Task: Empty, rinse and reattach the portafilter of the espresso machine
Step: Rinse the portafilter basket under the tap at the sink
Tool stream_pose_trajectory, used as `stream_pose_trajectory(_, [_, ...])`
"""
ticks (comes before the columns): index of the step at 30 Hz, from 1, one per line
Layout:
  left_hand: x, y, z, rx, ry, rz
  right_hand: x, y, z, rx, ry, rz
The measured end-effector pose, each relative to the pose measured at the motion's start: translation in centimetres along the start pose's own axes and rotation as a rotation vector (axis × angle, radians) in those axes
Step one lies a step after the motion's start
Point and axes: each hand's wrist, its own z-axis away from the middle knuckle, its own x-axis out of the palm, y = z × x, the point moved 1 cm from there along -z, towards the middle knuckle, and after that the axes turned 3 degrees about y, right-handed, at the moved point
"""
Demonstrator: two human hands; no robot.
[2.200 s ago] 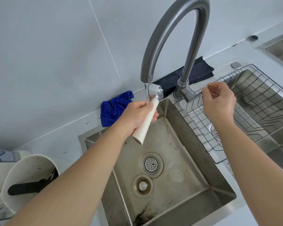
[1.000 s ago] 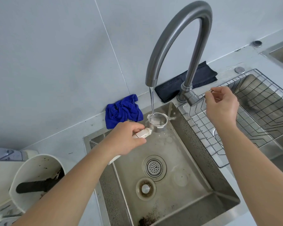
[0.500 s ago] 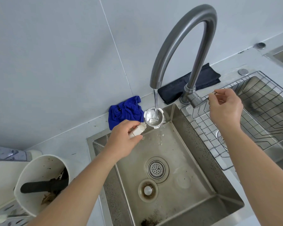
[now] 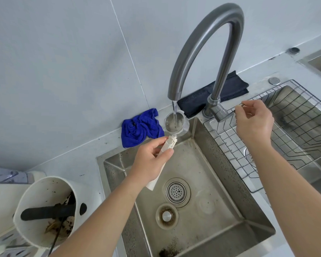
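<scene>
My left hand [image 4: 150,160] grips the cream handle of the portafilter [image 4: 176,125], holding its metal basket mouth-up under the grey arched faucet [image 4: 208,41]. A stream of water [image 4: 174,112] runs from the spout into the basket, which is full of water. My right hand [image 4: 254,121] is pinched on the thin faucet lever [image 4: 238,106] beside the faucet base. All of this is over the back left corner of the steel sink [image 4: 211,182].
Blue cloth [image 4: 140,127] and dark cloth [image 4: 217,93] lie behind the sink. Coffee grounds [image 4: 167,252] sit at the sink's front. A wire rack [image 4: 285,130] covers the right basin. A white knock box [image 4: 46,210] with a black bar stands at left.
The portafilter went from handle-down with the basket near the spout to basket mouth-up under the stream. Water now fills the basket. My right hand stayed on the lever.
</scene>
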Motion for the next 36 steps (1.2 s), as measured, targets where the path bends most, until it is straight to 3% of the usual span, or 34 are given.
stream_pose_trajectory(4, [-0.1, 0.6, 0.0, -0.017, -0.01, 0.083, 0.0, 0.0, 0.0, 0.0, -0.002, -0.006])
stream_pose_trajectory(10, [-0.9, 1.8, -0.2, -0.088, -0.146, 0.073, 0.0, 0.1, 0.0, -0.002, -0.006, -0.008])
stream_pose_trajectory(15, [-1.4, 2.6, -0.6, -0.13, -0.287, -0.034, 0.1, 0.2, -0.1, -0.004, 0.0, -0.005])
stream_pose_trajectory(22, [-2.9, 3.1, -1.5, -0.126, -0.325, -0.376, 0.1, 0.2, -0.1, 0.008, 0.004, -0.002])
stream_pose_trajectory(30, [-4.0, 3.3, -1.2, 0.042, -0.159, -0.672, 0.1, 0.2, -0.1, 0.011, 0.008, -0.007])
stream_pose_trajectory(36, [-4.0, 2.4, -1.2, 0.154, -0.021, -0.657, 0.1, 0.2, -0.1, 0.009, 0.007, -0.009])
